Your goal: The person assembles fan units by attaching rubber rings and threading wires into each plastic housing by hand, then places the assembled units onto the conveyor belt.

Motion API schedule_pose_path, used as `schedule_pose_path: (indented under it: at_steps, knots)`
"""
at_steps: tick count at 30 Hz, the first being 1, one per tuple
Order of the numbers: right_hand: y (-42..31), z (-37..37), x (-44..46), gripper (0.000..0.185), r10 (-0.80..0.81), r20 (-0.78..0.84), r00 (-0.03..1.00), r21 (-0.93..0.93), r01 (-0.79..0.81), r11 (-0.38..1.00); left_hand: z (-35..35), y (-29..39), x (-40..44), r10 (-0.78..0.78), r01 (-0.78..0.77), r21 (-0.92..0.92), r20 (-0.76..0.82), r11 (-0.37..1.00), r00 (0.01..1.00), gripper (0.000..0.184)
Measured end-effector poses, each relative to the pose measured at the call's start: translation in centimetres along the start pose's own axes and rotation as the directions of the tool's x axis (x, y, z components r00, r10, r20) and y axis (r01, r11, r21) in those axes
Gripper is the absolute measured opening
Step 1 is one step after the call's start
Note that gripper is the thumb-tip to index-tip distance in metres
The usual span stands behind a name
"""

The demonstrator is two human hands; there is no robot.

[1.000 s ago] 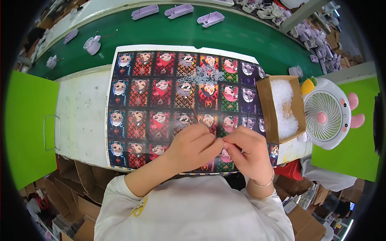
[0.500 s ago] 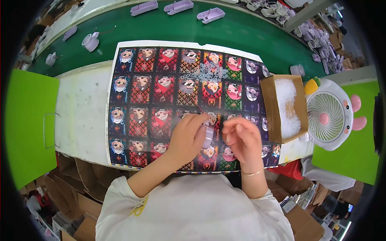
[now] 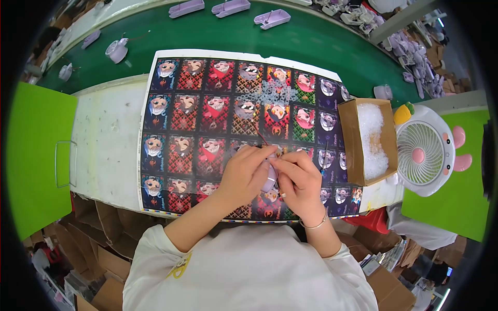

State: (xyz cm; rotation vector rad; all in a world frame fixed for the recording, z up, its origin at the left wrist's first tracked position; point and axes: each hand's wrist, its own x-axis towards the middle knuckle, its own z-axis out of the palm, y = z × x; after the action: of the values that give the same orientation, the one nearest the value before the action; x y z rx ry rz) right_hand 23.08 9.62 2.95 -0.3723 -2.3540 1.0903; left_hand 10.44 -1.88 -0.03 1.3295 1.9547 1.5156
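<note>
Lilac part, between left hand and right hand

The person wears a plain white top of smooth, softly creased cloth, its loose left sleeve and right sleeve both ending above bare forearms, with a yellow marking like lettering at the left side, and a thin, pale, shiny bangle round the right wrist.

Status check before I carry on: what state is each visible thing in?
Lilac part: held, partly hidden
Left hand: fingers around the part
Right hand: at the part, grip unclear
Printed sheet: spread flat
Clear rings: loose on the sheet
Cardboard box: open, partly filled
Rabbit-eared fan: running or off unclear
</note>
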Motion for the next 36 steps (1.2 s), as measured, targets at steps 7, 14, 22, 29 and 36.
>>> schedule_pose_path:
  at_steps: [7, 14, 22, 29, 36]
  knots:
    - [3.3, -3.8, -0.2, 0.021, 0.192, -0.277, 0.941, -0.592, -0.325, 0.738, -0.1, 0.1, -0.2, -0.056, 0.057, -0.014, 0.027, 0.998, 0.998, 0.034]
    - [1.4, -2.2, -0.4, 0.008, 0.233, 0.007, 0.972, -0.256, -0.224, 0.94, -0.4, 0.4, 0.0, -0.162, 0.169, -0.139, 0.064, 0.976, 0.985, 0.035]
    - [-2.2, 0.5, -0.5, 0.019, 0.173, -0.018, 0.985, -0.184, -0.174, 0.967, 0.0, 0.5, 0.1, -0.192, 0.196, -0.123, 0.044, 0.973, 0.98, 0.032]
    - [-2.5, 1.7, -0.3, 0.028, 0.178, -0.125, 0.976, -0.229, -0.203, 0.952, 0.4, 0.5, 0.1, -0.187, 0.186, -0.099, 0.001, 0.978, 0.982, 0.03]
    - [-1.8, -3.4, 4.1, 0.025, 0.076, 0.37, 0.926, -0.29, 0.037, 0.956, 0.3, 0.6, 0.2, -0.15, 0.151, -0.071, 0.017, 0.986, 0.989, 0.026]
